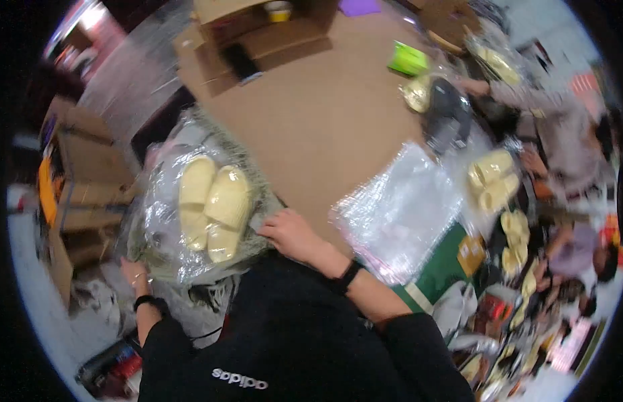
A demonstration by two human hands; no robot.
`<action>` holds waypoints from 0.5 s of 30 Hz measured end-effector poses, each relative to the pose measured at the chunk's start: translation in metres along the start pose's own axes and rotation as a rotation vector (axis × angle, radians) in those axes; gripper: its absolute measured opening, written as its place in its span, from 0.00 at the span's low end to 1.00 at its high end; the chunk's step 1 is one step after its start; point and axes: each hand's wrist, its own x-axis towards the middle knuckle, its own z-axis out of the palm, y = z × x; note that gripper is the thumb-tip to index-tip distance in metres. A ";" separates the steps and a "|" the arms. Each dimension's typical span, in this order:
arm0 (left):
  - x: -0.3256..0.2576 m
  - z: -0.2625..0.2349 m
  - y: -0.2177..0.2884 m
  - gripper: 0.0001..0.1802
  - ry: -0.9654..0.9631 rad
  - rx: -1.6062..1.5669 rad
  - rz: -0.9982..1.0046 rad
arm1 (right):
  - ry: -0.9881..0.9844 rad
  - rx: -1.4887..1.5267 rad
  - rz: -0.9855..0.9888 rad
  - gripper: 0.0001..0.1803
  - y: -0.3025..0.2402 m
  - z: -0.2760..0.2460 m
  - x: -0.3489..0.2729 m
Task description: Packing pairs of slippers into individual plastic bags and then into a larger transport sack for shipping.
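A pair of pale yellow slide slippers (227, 197) in clear plastic lies on top of a heap of bagged things inside a large greenish sack (254, 167). My left hand (132, 271) is at the sack's near left edge, fingers closed on it. At the near right edge, my right hand (291, 234) has its fingers curled on the sack's rim. Motion blur softens both grips. Right of my right hand, a stack of clear plastic bags (402, 211) lies at the table's edge.
A brown table (311, 127) carries an open cardboard box (264, 43), a phone (241, 63) and a bright green packet (408, 59). On the right, co-workers handle dark slippers (447, 114) and bagged yellow slippers (492, 177). Cardboard boxes (90, 164) stand at left.
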 end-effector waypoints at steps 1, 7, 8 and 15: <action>0.000 -0.029 0.030 0.31 -0.015 -0.021 0.030 | 0.073 0.043 -0.011 0.17 0.001 -0.002 -0.002; -0.064 -0.100 0.256 0.26 -0.082 -0.850 0.916 | 0.373 0.108 0.440 0.15 0.029 -0.041 -0.085; -0.111 -0.122 0.301 0.25 -0.164 -0.808 1.059 | 0.442 0.026 0.590 0.11 0.033 -0.048 -0.108; -0.368 -0.079 0.442 0.33 -0.559 -0.191 2.031 | 1.211 -0.413 1.206 0.04 0.049 -0.048 -0.328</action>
